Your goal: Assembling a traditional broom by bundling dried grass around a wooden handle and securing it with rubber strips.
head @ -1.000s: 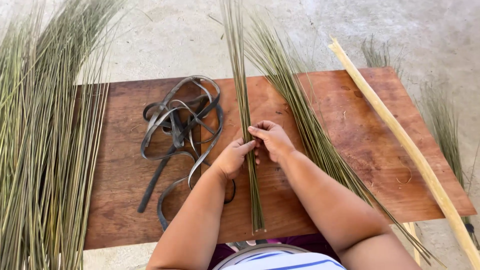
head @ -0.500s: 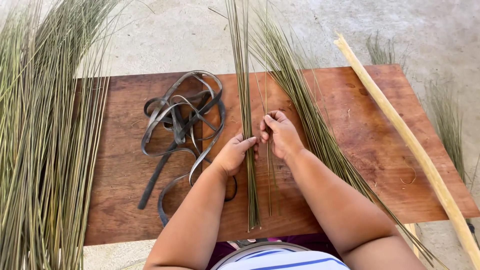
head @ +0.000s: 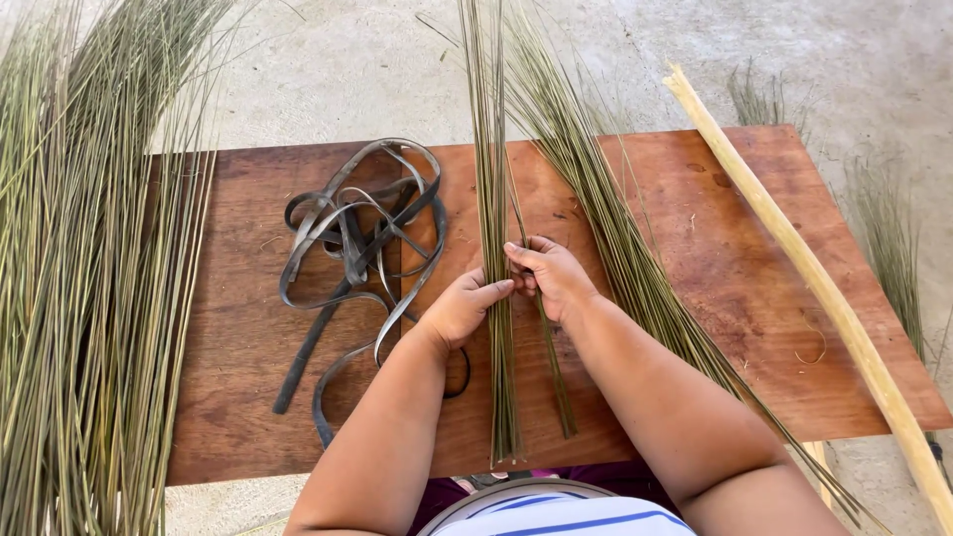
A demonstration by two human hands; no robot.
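Stalks of thin green reed lie in a slim bundle [head: 493,298] running down the middle of the brown wooden surface [head: 695,258], cut ends near the front edge. The left hand [head: 459,310] pinches this bundle, fingers closed around it. The right hand [head: 556,276] closes its fingers on a few loose stalks [head: 552,362] just beside the bundle. Because the grip sits partway along, the far tips could fan out and the bundle could lose its even ends. The loose stalks could slip into the larger slanted sheaf [head: 635,268] to the right and get mixed. A tangle of dark straps [head: 357,238] near the left hand might snag stalks too.
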